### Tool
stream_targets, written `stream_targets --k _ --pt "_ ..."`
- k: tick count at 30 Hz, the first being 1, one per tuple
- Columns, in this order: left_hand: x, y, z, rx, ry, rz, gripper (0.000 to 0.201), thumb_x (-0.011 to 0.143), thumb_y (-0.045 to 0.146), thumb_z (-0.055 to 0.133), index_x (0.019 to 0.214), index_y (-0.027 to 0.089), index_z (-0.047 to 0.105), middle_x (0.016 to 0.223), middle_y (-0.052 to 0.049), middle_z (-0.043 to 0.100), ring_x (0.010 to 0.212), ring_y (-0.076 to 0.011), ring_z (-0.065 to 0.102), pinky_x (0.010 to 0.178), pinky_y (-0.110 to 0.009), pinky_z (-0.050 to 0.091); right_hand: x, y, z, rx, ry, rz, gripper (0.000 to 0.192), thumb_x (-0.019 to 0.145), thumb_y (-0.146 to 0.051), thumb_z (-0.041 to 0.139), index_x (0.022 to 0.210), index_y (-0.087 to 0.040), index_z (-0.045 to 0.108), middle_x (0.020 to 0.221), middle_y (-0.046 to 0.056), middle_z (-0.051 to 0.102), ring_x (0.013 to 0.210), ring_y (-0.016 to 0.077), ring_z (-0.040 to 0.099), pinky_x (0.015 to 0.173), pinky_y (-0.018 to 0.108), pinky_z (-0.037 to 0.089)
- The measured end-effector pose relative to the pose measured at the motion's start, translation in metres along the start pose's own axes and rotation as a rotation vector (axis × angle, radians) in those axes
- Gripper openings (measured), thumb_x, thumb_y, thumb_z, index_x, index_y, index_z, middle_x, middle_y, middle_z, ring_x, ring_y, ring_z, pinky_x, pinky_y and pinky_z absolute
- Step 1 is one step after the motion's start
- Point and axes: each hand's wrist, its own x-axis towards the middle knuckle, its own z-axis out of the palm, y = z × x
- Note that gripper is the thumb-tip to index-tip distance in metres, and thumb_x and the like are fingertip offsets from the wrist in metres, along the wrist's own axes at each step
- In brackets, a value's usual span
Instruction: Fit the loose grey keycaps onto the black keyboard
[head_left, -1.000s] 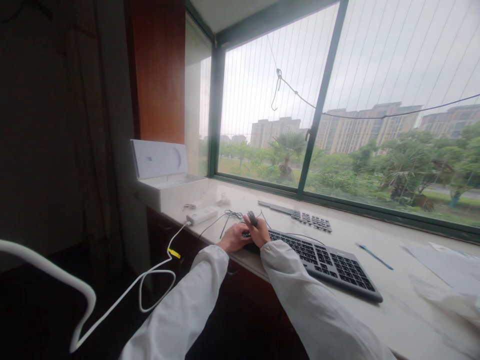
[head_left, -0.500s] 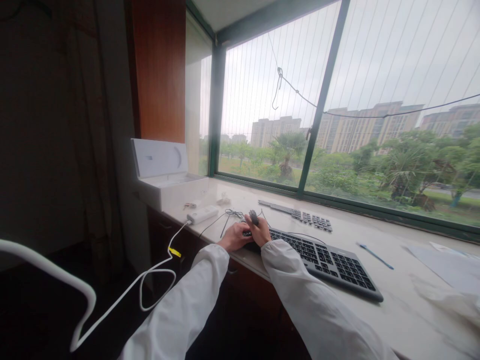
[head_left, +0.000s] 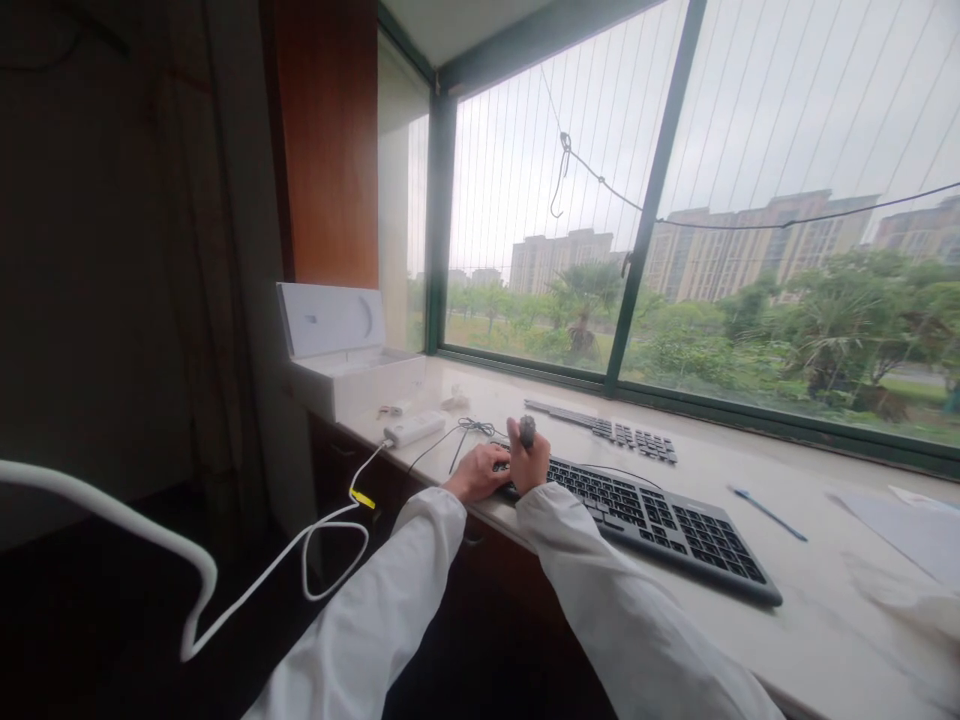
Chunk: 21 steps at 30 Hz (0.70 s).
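— What's crowding the hands on that windowsill worktop (head_left: pixel 750 620)?

— Not much. The left hand (head_left: pixel 475 472) lies flat, fingers spread, on the left end of the dark keyboard (head_left: pixel 645 512), near the worktop's front edge. The right hand (head_left: pixel 529 468) is fisted around a small grey tool (head_left: pixel 527 431), its tip sticking up above the knuckles. Thin black wires (head_left: pixel 465 432) tangle just behind them.

— Count the rest?

— One keyboard, one strip of loose keys (head_left: pixel 611 430) further back towards the window, one white adapter (head_left: pixel 413 429) with its white cable (head_left: pixel 330 520) hanging off the left edge, one open white box (head_left: pixel 349 362) at the left corner, one blue pen (head_left: pixel 769 513) to the right.

— Room to move?

— Bare stone lies between the keyboard and the key strip, and beyond the pen.
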Motion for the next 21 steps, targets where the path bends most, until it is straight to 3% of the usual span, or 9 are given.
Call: stream_targets --k 5,9,12,16,21 --pt "-0.001 0.001 -0.002 0.02 0.011 -0.024 0.035 0.086 0.046 0.055 0.105 0.023 0.073 0.108 -0.006 0.07 0.097 -0.0201 0.062 0.092 -0.032 0.045 0.012 0.007 -0.013 0.003 0.129 0.046 0.052 0.087 -0.059 0.044 0.051 -0.023 0.036 0.045 -0.003 0.033 0.049 0.0124 0.033 0.049 0.028 0.031" --pt "-0.002 0.002 -0.005 -0.189 0.035 -0.062 0.041 0.094 0.044 0.042 0.121 0.022 0.063 0.108 -0.004 0.071 0.099 -0.0172 0.063 0.09 -0.029 0.047 0.015 -0.002 -0.029 -0.026 0.114 0.005 0.053 0.087 -0.06 0.045 0.05 -0.023 0.037 0.047 -0.003 0.036 0.05 0.012 0.034 0.051 0.028 0.032" --pt "-0.001 0.003 -0.008 -0.3 0.076 -0.115 0.039 0.096 0.038 0.036 0.119 0.021 0.063 0.103 -0.002 0.072 0.097 -0.0162 0.063 0.092 -0.03 0.047 0.024 -0.005 -0.05 -0.143 0.08 -0.109 0.055 0.088 -0.059 0.044 0.049 -0.021 0.041 0.047 -0.002 0.039 0.049 0.0113 0.035 0.05 0.027 0.031" --pt "-0.002 0.003 -0.011 -0.406 0.165 -0.186 0.037 0.093 0.029 0.036 0.11 0.018 0.067 0.098 -0.003 0.072 0.095 -0.0168 0.064 0.091 -0.031 0.048 0.05 0.002 -0.095 -0.415 -0.029 -0.311 0.053 0.088 -0.056 0.044 0.055 -0.018 0.058 0.047 0.003 0.052 0.048 0.0128 0.045 0.054 0.026 0.037" --pt "-0.009 0.008 -0.017 -0.358 0.351 -0.303 0.037 0.086 0.017 0.035 0.094 0.021 0.071 0.091 -0.002 0.071 0.092 -0.0178 0.063 0.088 -0.031 0.048 0.079 0.036 -0.178 -0.682 -0.08 -0.401 0.046 0.082 -0.055 0.048 0.077 -0.017 0.074 0.065 0.01 0.069 0.059 0.0211 0.063 0.059 0.029 0.045"
